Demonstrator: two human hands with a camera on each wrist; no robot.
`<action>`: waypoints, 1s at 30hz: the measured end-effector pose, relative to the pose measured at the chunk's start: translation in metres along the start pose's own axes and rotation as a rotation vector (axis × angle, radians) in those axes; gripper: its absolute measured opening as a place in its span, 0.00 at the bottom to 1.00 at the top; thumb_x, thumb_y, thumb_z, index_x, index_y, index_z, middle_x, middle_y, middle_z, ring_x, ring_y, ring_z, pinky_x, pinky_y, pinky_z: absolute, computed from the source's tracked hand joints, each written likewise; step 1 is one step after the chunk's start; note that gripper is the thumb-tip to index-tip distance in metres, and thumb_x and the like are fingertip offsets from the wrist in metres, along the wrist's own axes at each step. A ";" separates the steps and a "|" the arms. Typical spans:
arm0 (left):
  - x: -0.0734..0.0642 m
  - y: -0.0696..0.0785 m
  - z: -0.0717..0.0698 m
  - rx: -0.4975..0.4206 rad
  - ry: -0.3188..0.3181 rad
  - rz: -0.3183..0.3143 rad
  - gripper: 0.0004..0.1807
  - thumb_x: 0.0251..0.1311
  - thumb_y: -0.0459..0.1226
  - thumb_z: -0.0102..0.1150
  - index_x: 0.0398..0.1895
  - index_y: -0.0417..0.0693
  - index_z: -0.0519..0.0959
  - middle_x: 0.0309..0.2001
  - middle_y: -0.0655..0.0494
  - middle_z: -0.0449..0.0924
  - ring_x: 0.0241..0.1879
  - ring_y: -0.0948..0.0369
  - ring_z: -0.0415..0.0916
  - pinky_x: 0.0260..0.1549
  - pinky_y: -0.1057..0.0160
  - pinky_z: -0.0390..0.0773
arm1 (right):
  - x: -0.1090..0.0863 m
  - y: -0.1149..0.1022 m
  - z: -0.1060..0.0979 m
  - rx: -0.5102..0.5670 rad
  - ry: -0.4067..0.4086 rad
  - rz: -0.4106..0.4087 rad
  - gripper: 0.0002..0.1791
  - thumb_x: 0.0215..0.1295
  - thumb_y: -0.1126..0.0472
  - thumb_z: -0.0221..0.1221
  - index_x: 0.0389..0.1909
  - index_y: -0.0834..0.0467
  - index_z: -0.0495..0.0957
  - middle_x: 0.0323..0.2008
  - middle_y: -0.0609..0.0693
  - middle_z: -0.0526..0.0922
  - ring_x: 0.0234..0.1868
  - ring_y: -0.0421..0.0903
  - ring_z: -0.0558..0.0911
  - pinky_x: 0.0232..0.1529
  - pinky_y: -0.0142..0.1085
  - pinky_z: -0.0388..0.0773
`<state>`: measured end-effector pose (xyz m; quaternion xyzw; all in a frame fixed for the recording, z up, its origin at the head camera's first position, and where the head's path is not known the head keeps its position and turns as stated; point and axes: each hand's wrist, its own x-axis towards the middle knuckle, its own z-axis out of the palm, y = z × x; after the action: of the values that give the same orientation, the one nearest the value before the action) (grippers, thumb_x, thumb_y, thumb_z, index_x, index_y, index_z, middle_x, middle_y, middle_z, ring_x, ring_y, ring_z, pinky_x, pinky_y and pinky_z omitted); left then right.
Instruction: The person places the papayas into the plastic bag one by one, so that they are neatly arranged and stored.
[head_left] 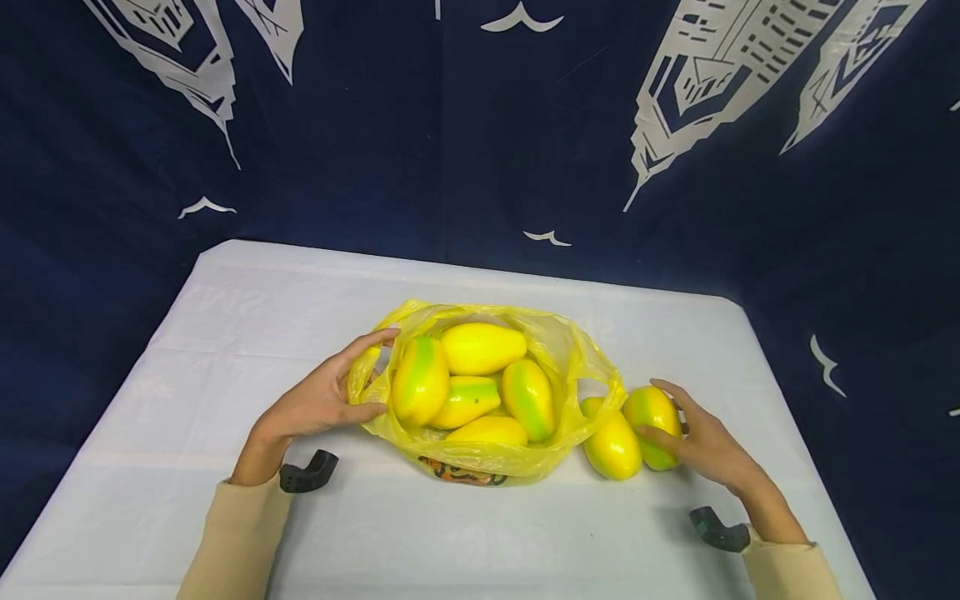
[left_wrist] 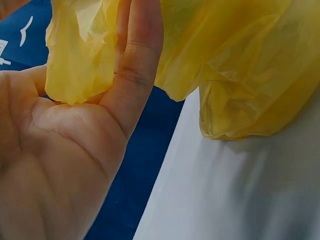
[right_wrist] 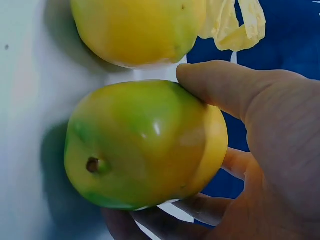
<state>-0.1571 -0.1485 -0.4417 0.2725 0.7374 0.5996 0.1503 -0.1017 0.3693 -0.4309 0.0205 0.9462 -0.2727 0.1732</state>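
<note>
A yellow plastic bag (head_left: 566,342) lies wide open at mid-table with several yellow-green mangoes (head_left: 483,348) inside. My left hand (head_left: 318,400) holds the bag's left side, thumb and fingers spread about its handle. In the left wrist view, the handle loop (left_wrist: 82,55) hangs across the fingers above the palm. Right of the bag, my right hand (head_left: 708,442) grips a mango (head_left: 651,421) between thumb and fingers; its stem end (right_wrist: 92,165) faces away from the palm in the right wrist view. Another loose mango (head_left: 613,448) lies between it and the bag, partly under the bag's right handle.
A white cloth covers the table (head_left: 480,542). Behind it hangs a dark blue curtain (head_left: 450,167) with white building and bird prints. Dark wrist devices (head_left: 309,472) sit at both beige sleeves.
</note>
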 end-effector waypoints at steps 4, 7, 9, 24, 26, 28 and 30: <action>0.000 0.003 -0.001 -0.011 -0.002 0.003 0.52 0.53 0.26 0.71 0.79 0.56 0.55 0.79 0.52 0.48 0.77 0.50 0.43 0.63 0.74 0.68 | -0.001 -0.002 -0.007 0.003 0.025 0.031 0.49 0.68 0.39 0.59 0.80 0.52 0.45 0.70 0.73 0.61 0.62 0.75 0.68 0.48 0.66 0.77; 0.000 0.004 -0.001 -0.027 -0.006 0.007 0.52 0.52 0.26 0.70 0.79 0.55 0.54 0.79 0.51 0.48 0.77 0.50 0.44 0.62 0.74 0.69 | -0.001 -0.006 -0.017 0.021 0.054 0.045 0.49 0.70 0.40 0.57 0.80 0.53 0.42 0.71 0.74 0.57 0.62 0.77 0.67 0.48 0.67 0.77; 0.000 0.005 -0.002 -0.043 -0.012 0.008 0.52 0.53 0.25 0.70 0.79 0.55 0.54 0.79 0.51 0.47 0.77 0.50 0.44 0.60 0.74 0.71 | -0.002 -0.009 -0.023 0.037 0.074 0.037 0.49 0.71 0.41 0.56 0.81 0.52 0.39 0.72 0.75 0.54 0.63 0.78 0.66 0.49 0.70 0.75; -0.001 0.005 -0.002 -0.027 -0.012 0.011 0.53 0.53 0.25 0.70 0.79 0.53 0.53 0.80 0.52 0.46 0.78 0.50 0.41 0.64 0.75 0.67 | -0.006 -0.046 -0.044 0.119 0.191 -0.176 0.38 0.78 0.50 0.50 0.81 0.41 0.42 0.70 0.66 0.60 0.57 0.67 0.70 0.45 0.48 0.76; -0.001 0.005 -0.001 -0.020 -0.010 0.010 0.53 0.52 0.25 0.70 0.79 0.54 0.53 0.80 0.52 0.46 0.78 0.50 0.41 0.64 0.75 0.65 | -0.005 -0.050 -0.045 0.112 0.179 -0.180 0.38 0.78 0.49 0.50 0.81 0.41 0.43 0.70 0.66 0.61 0.57 0.66 0.70 0.45 0.47 0.77; -0.001 0.005 -0.001 -0.016 -0.008 0.008 0.53 0.52 0.26 0.70 0.79 0.54 0.54 0.80 0.52 0.47 0.78 0.50 0.41 0.65 0.75 0.64 | -0.004 -0.053 -0.045 0.110 0.165 -0.184 0.38 0.78 0.49 0.50 0.81 0.41 0.43 0.70 0.65 0.60 0.58 0.67 0.70 0.47 0.50 0.77; -0.001 0.005 -0.001 -0.009 -0.006 0.006 0.53 0.52 0.26 0.70 0.79 0.55 0.54 0.80 0.52 0.47 0.78 0.50 0.41 0.65 0.76 0.64 | -0.002 -0.055 -0.046 0.106 0.158 -0.194 0.37 0.78 0.50 0.50 0.81 0.41 0.43 0.70 0.65 0.61 0.59 0.66 0.71 0.48 0.50 0.78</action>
<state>-0.1556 -0.1489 -0.4363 0.2757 0.7333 0.6026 0.1521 -0.1214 0.3467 -0.3656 -0.0404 0.9387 -0.3353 0.0694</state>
